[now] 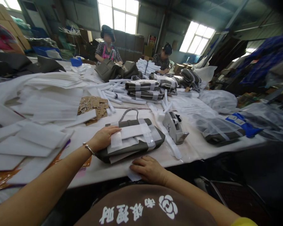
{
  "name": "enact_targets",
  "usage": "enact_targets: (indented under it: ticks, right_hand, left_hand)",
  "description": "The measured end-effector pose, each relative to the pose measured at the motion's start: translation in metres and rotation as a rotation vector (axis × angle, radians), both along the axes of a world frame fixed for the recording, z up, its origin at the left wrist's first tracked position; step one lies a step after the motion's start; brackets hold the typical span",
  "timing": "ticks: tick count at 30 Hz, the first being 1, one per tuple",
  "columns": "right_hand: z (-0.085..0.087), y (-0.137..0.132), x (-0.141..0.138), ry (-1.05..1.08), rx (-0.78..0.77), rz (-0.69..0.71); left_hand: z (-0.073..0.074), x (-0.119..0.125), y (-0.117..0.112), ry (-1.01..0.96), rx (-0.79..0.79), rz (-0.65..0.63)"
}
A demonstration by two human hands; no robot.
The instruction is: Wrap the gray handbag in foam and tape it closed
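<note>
A dark grey-green handbag lies flat at the table's front, its thin handle looped up at the far side. White sheeting covers its top, with a shiny strip of tape across the right part. My left hand rests on the bag's left end, fingers stretched out over the sheeting. Just in front of the bag, at the table edge, my right hand is closed on a small whitish translucent piece. A grey tape dispenser stands to the right of the bag.
White foam sheets pile up on the left, near brown tags with strings. Wrapped bags and white rolls lie behind. A plastic-covered bag sits at right. Two people work across the table.
</note>
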State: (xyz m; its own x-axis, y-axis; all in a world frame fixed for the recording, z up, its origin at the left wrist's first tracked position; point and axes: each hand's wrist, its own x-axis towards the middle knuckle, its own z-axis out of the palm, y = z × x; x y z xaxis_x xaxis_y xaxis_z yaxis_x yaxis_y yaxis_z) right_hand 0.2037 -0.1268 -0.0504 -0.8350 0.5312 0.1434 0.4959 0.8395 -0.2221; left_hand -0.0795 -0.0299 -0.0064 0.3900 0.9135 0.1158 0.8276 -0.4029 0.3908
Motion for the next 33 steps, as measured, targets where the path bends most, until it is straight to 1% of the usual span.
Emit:
enact_targets:
  ticks: [4,7,9,11,14,17,20,22,24,26,27,29,31,33]
  right_hand:
    - [-0.008,0.004,-0.019,0.097,-0.013,0.051]
    - [-0.002,0.005,-0.026,0.164,-0.039,0.037]
    - [0.008,0.004,-0.031,0.174,-0.016,0.042]
    - [0.022,0.003,-0.037,0.15,0.049,0.08]
    - [0.046,0.006,-0.048,0.11,0.154,0.126]
    - [0.069,0.017,-0.058,0.085,0.222,0.131]
    - [0.085,0.035,-0.067,0.072,0.229,0.111]
    - [0.088,0.043,-0.071,0.048,0.183,0.142]
    - [0.083,0.043,-0.075,-0.003,0.117,0.231]
    - [0.069,0.036,-0.078,-0.052,0.071,0.322]
    - [0.06,0.032,-0.079,-0.068,0.056,0.339]
    - [0.04,0.023,-0.08,-0.081,0.032,0.305]
    - [0.022,0.018,-0.081,-0.072,-0.001,0.22]
    - [0.011,0.015,-0.083,-0.051,-0.041,0.139]
  left_hand:
    - [0.006,0.0,-0.011,-0.063,-0.03,0.03]
    - [0.009,0.0,-0.018,-0.09,-0.011,0.049]
    - [0.009,0.003,-0.02,-0.11,-0.007,0.088]
    - [0.009,0.006,-0.02,-0.123,-0.015,0.12]
    - [0.007,0.008,-0.017,-0.133,-0.022,0.119]
    - [0.003,0.008,-0.014,-0.135,-0.013,0.114]
    - [-0.003,0.007,-0.014,-0.12,0.005,0.102]
    - [-0.007,0.006,-0.016,-0.115,0.018,0.104]
    - [-0.009,0.005,-0.017,-0.132,0.016,0.11]
    - [-0.01,0.004,-0.017,-0.152,0.0,0.105]
    - [-0.009,0.004,-0.016,-0.154,-0.012,0.105]
    - [-0.008,0.004,-0.014,-0.148,-0.04,0.121]
    - [-0.007,0.003,-0.012,-0.155,-0.071,0.137]
    - [-0.006,0.002,-0.011,-0.186,-0.098,0.132]
